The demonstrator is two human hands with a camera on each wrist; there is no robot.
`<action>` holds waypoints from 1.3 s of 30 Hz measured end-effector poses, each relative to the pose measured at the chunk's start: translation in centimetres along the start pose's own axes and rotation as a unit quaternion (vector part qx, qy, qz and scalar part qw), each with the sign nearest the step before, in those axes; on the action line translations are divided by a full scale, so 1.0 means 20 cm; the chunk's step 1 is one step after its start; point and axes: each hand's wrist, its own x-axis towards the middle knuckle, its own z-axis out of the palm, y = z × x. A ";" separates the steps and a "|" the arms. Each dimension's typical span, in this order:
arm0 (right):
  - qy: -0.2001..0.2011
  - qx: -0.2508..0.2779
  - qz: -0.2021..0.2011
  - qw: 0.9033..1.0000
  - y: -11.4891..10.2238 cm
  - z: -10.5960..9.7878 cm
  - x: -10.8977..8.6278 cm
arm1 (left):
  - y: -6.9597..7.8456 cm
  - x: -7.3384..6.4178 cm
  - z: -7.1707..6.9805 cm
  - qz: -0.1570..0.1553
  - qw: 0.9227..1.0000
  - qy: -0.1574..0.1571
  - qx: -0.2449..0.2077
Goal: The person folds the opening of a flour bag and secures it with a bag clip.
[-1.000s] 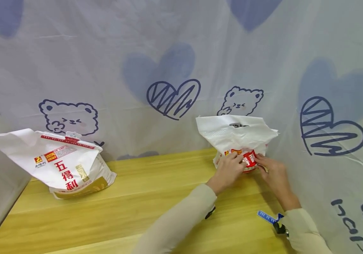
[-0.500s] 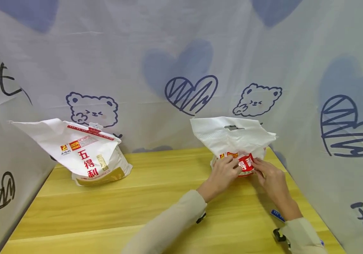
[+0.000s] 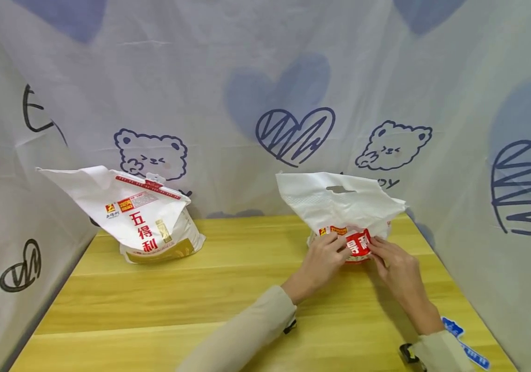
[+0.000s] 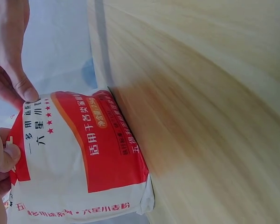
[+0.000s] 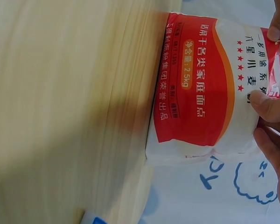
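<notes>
A white and red flour bag (image 3: pixel 357 209) stands at the table's back right. Its wide top flap, with a slotted handle hole, flares up behind both hands. My left hand (image 3: pixel 326 257) pinches the bag's front at the left, with the thumb (image 4: pixel 11 156) bent against the red label edge. On the right side, my right hand (image 3: pixel 397 268) pinches the bag, its thumb (image 5: pixel 266 105) pressed on the printed white front and fingers behind. In the right wrist view, the bag's printed front (image 5: pixel 196 79) reads 2.5kg and its base meets the tabletop.
Another flour bag (image 3: pixel 154 227), closed by a red sealing clip (image 3: pixel 149 186), stands at the back left. A blue sealing clip (image 3: pixel 472 354) lies near the right forearm. Patterned cloth (image 3: pixel 228 93) hangs behind and along both sides of the wooden table (image 3: pixel 168 299).
The head view has swung left and back. Both hands keep their grip while the right bag shifts slightly left against the backdrop. The blue clip now shows right of the forearm.
</notes>
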 end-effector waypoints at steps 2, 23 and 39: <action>-0.002 -0.001 0.000 1.000 -0.02 0.00 -0.01 | 0.00 -0.02 -0.01 0.001 1.000 0.003 -0.008; 0.022 0.044 -0.026 0.998 -0.25 0.09 0.02 | -0.10 -0.20 -0.18 -0.027 0.996 0.057 -0.055; 0.019 0.073 -0.059 0.995 -0.41 0.16 0.06 | -0.16 -0.35 -0.34 -0.071 0.993 0.043 -0.089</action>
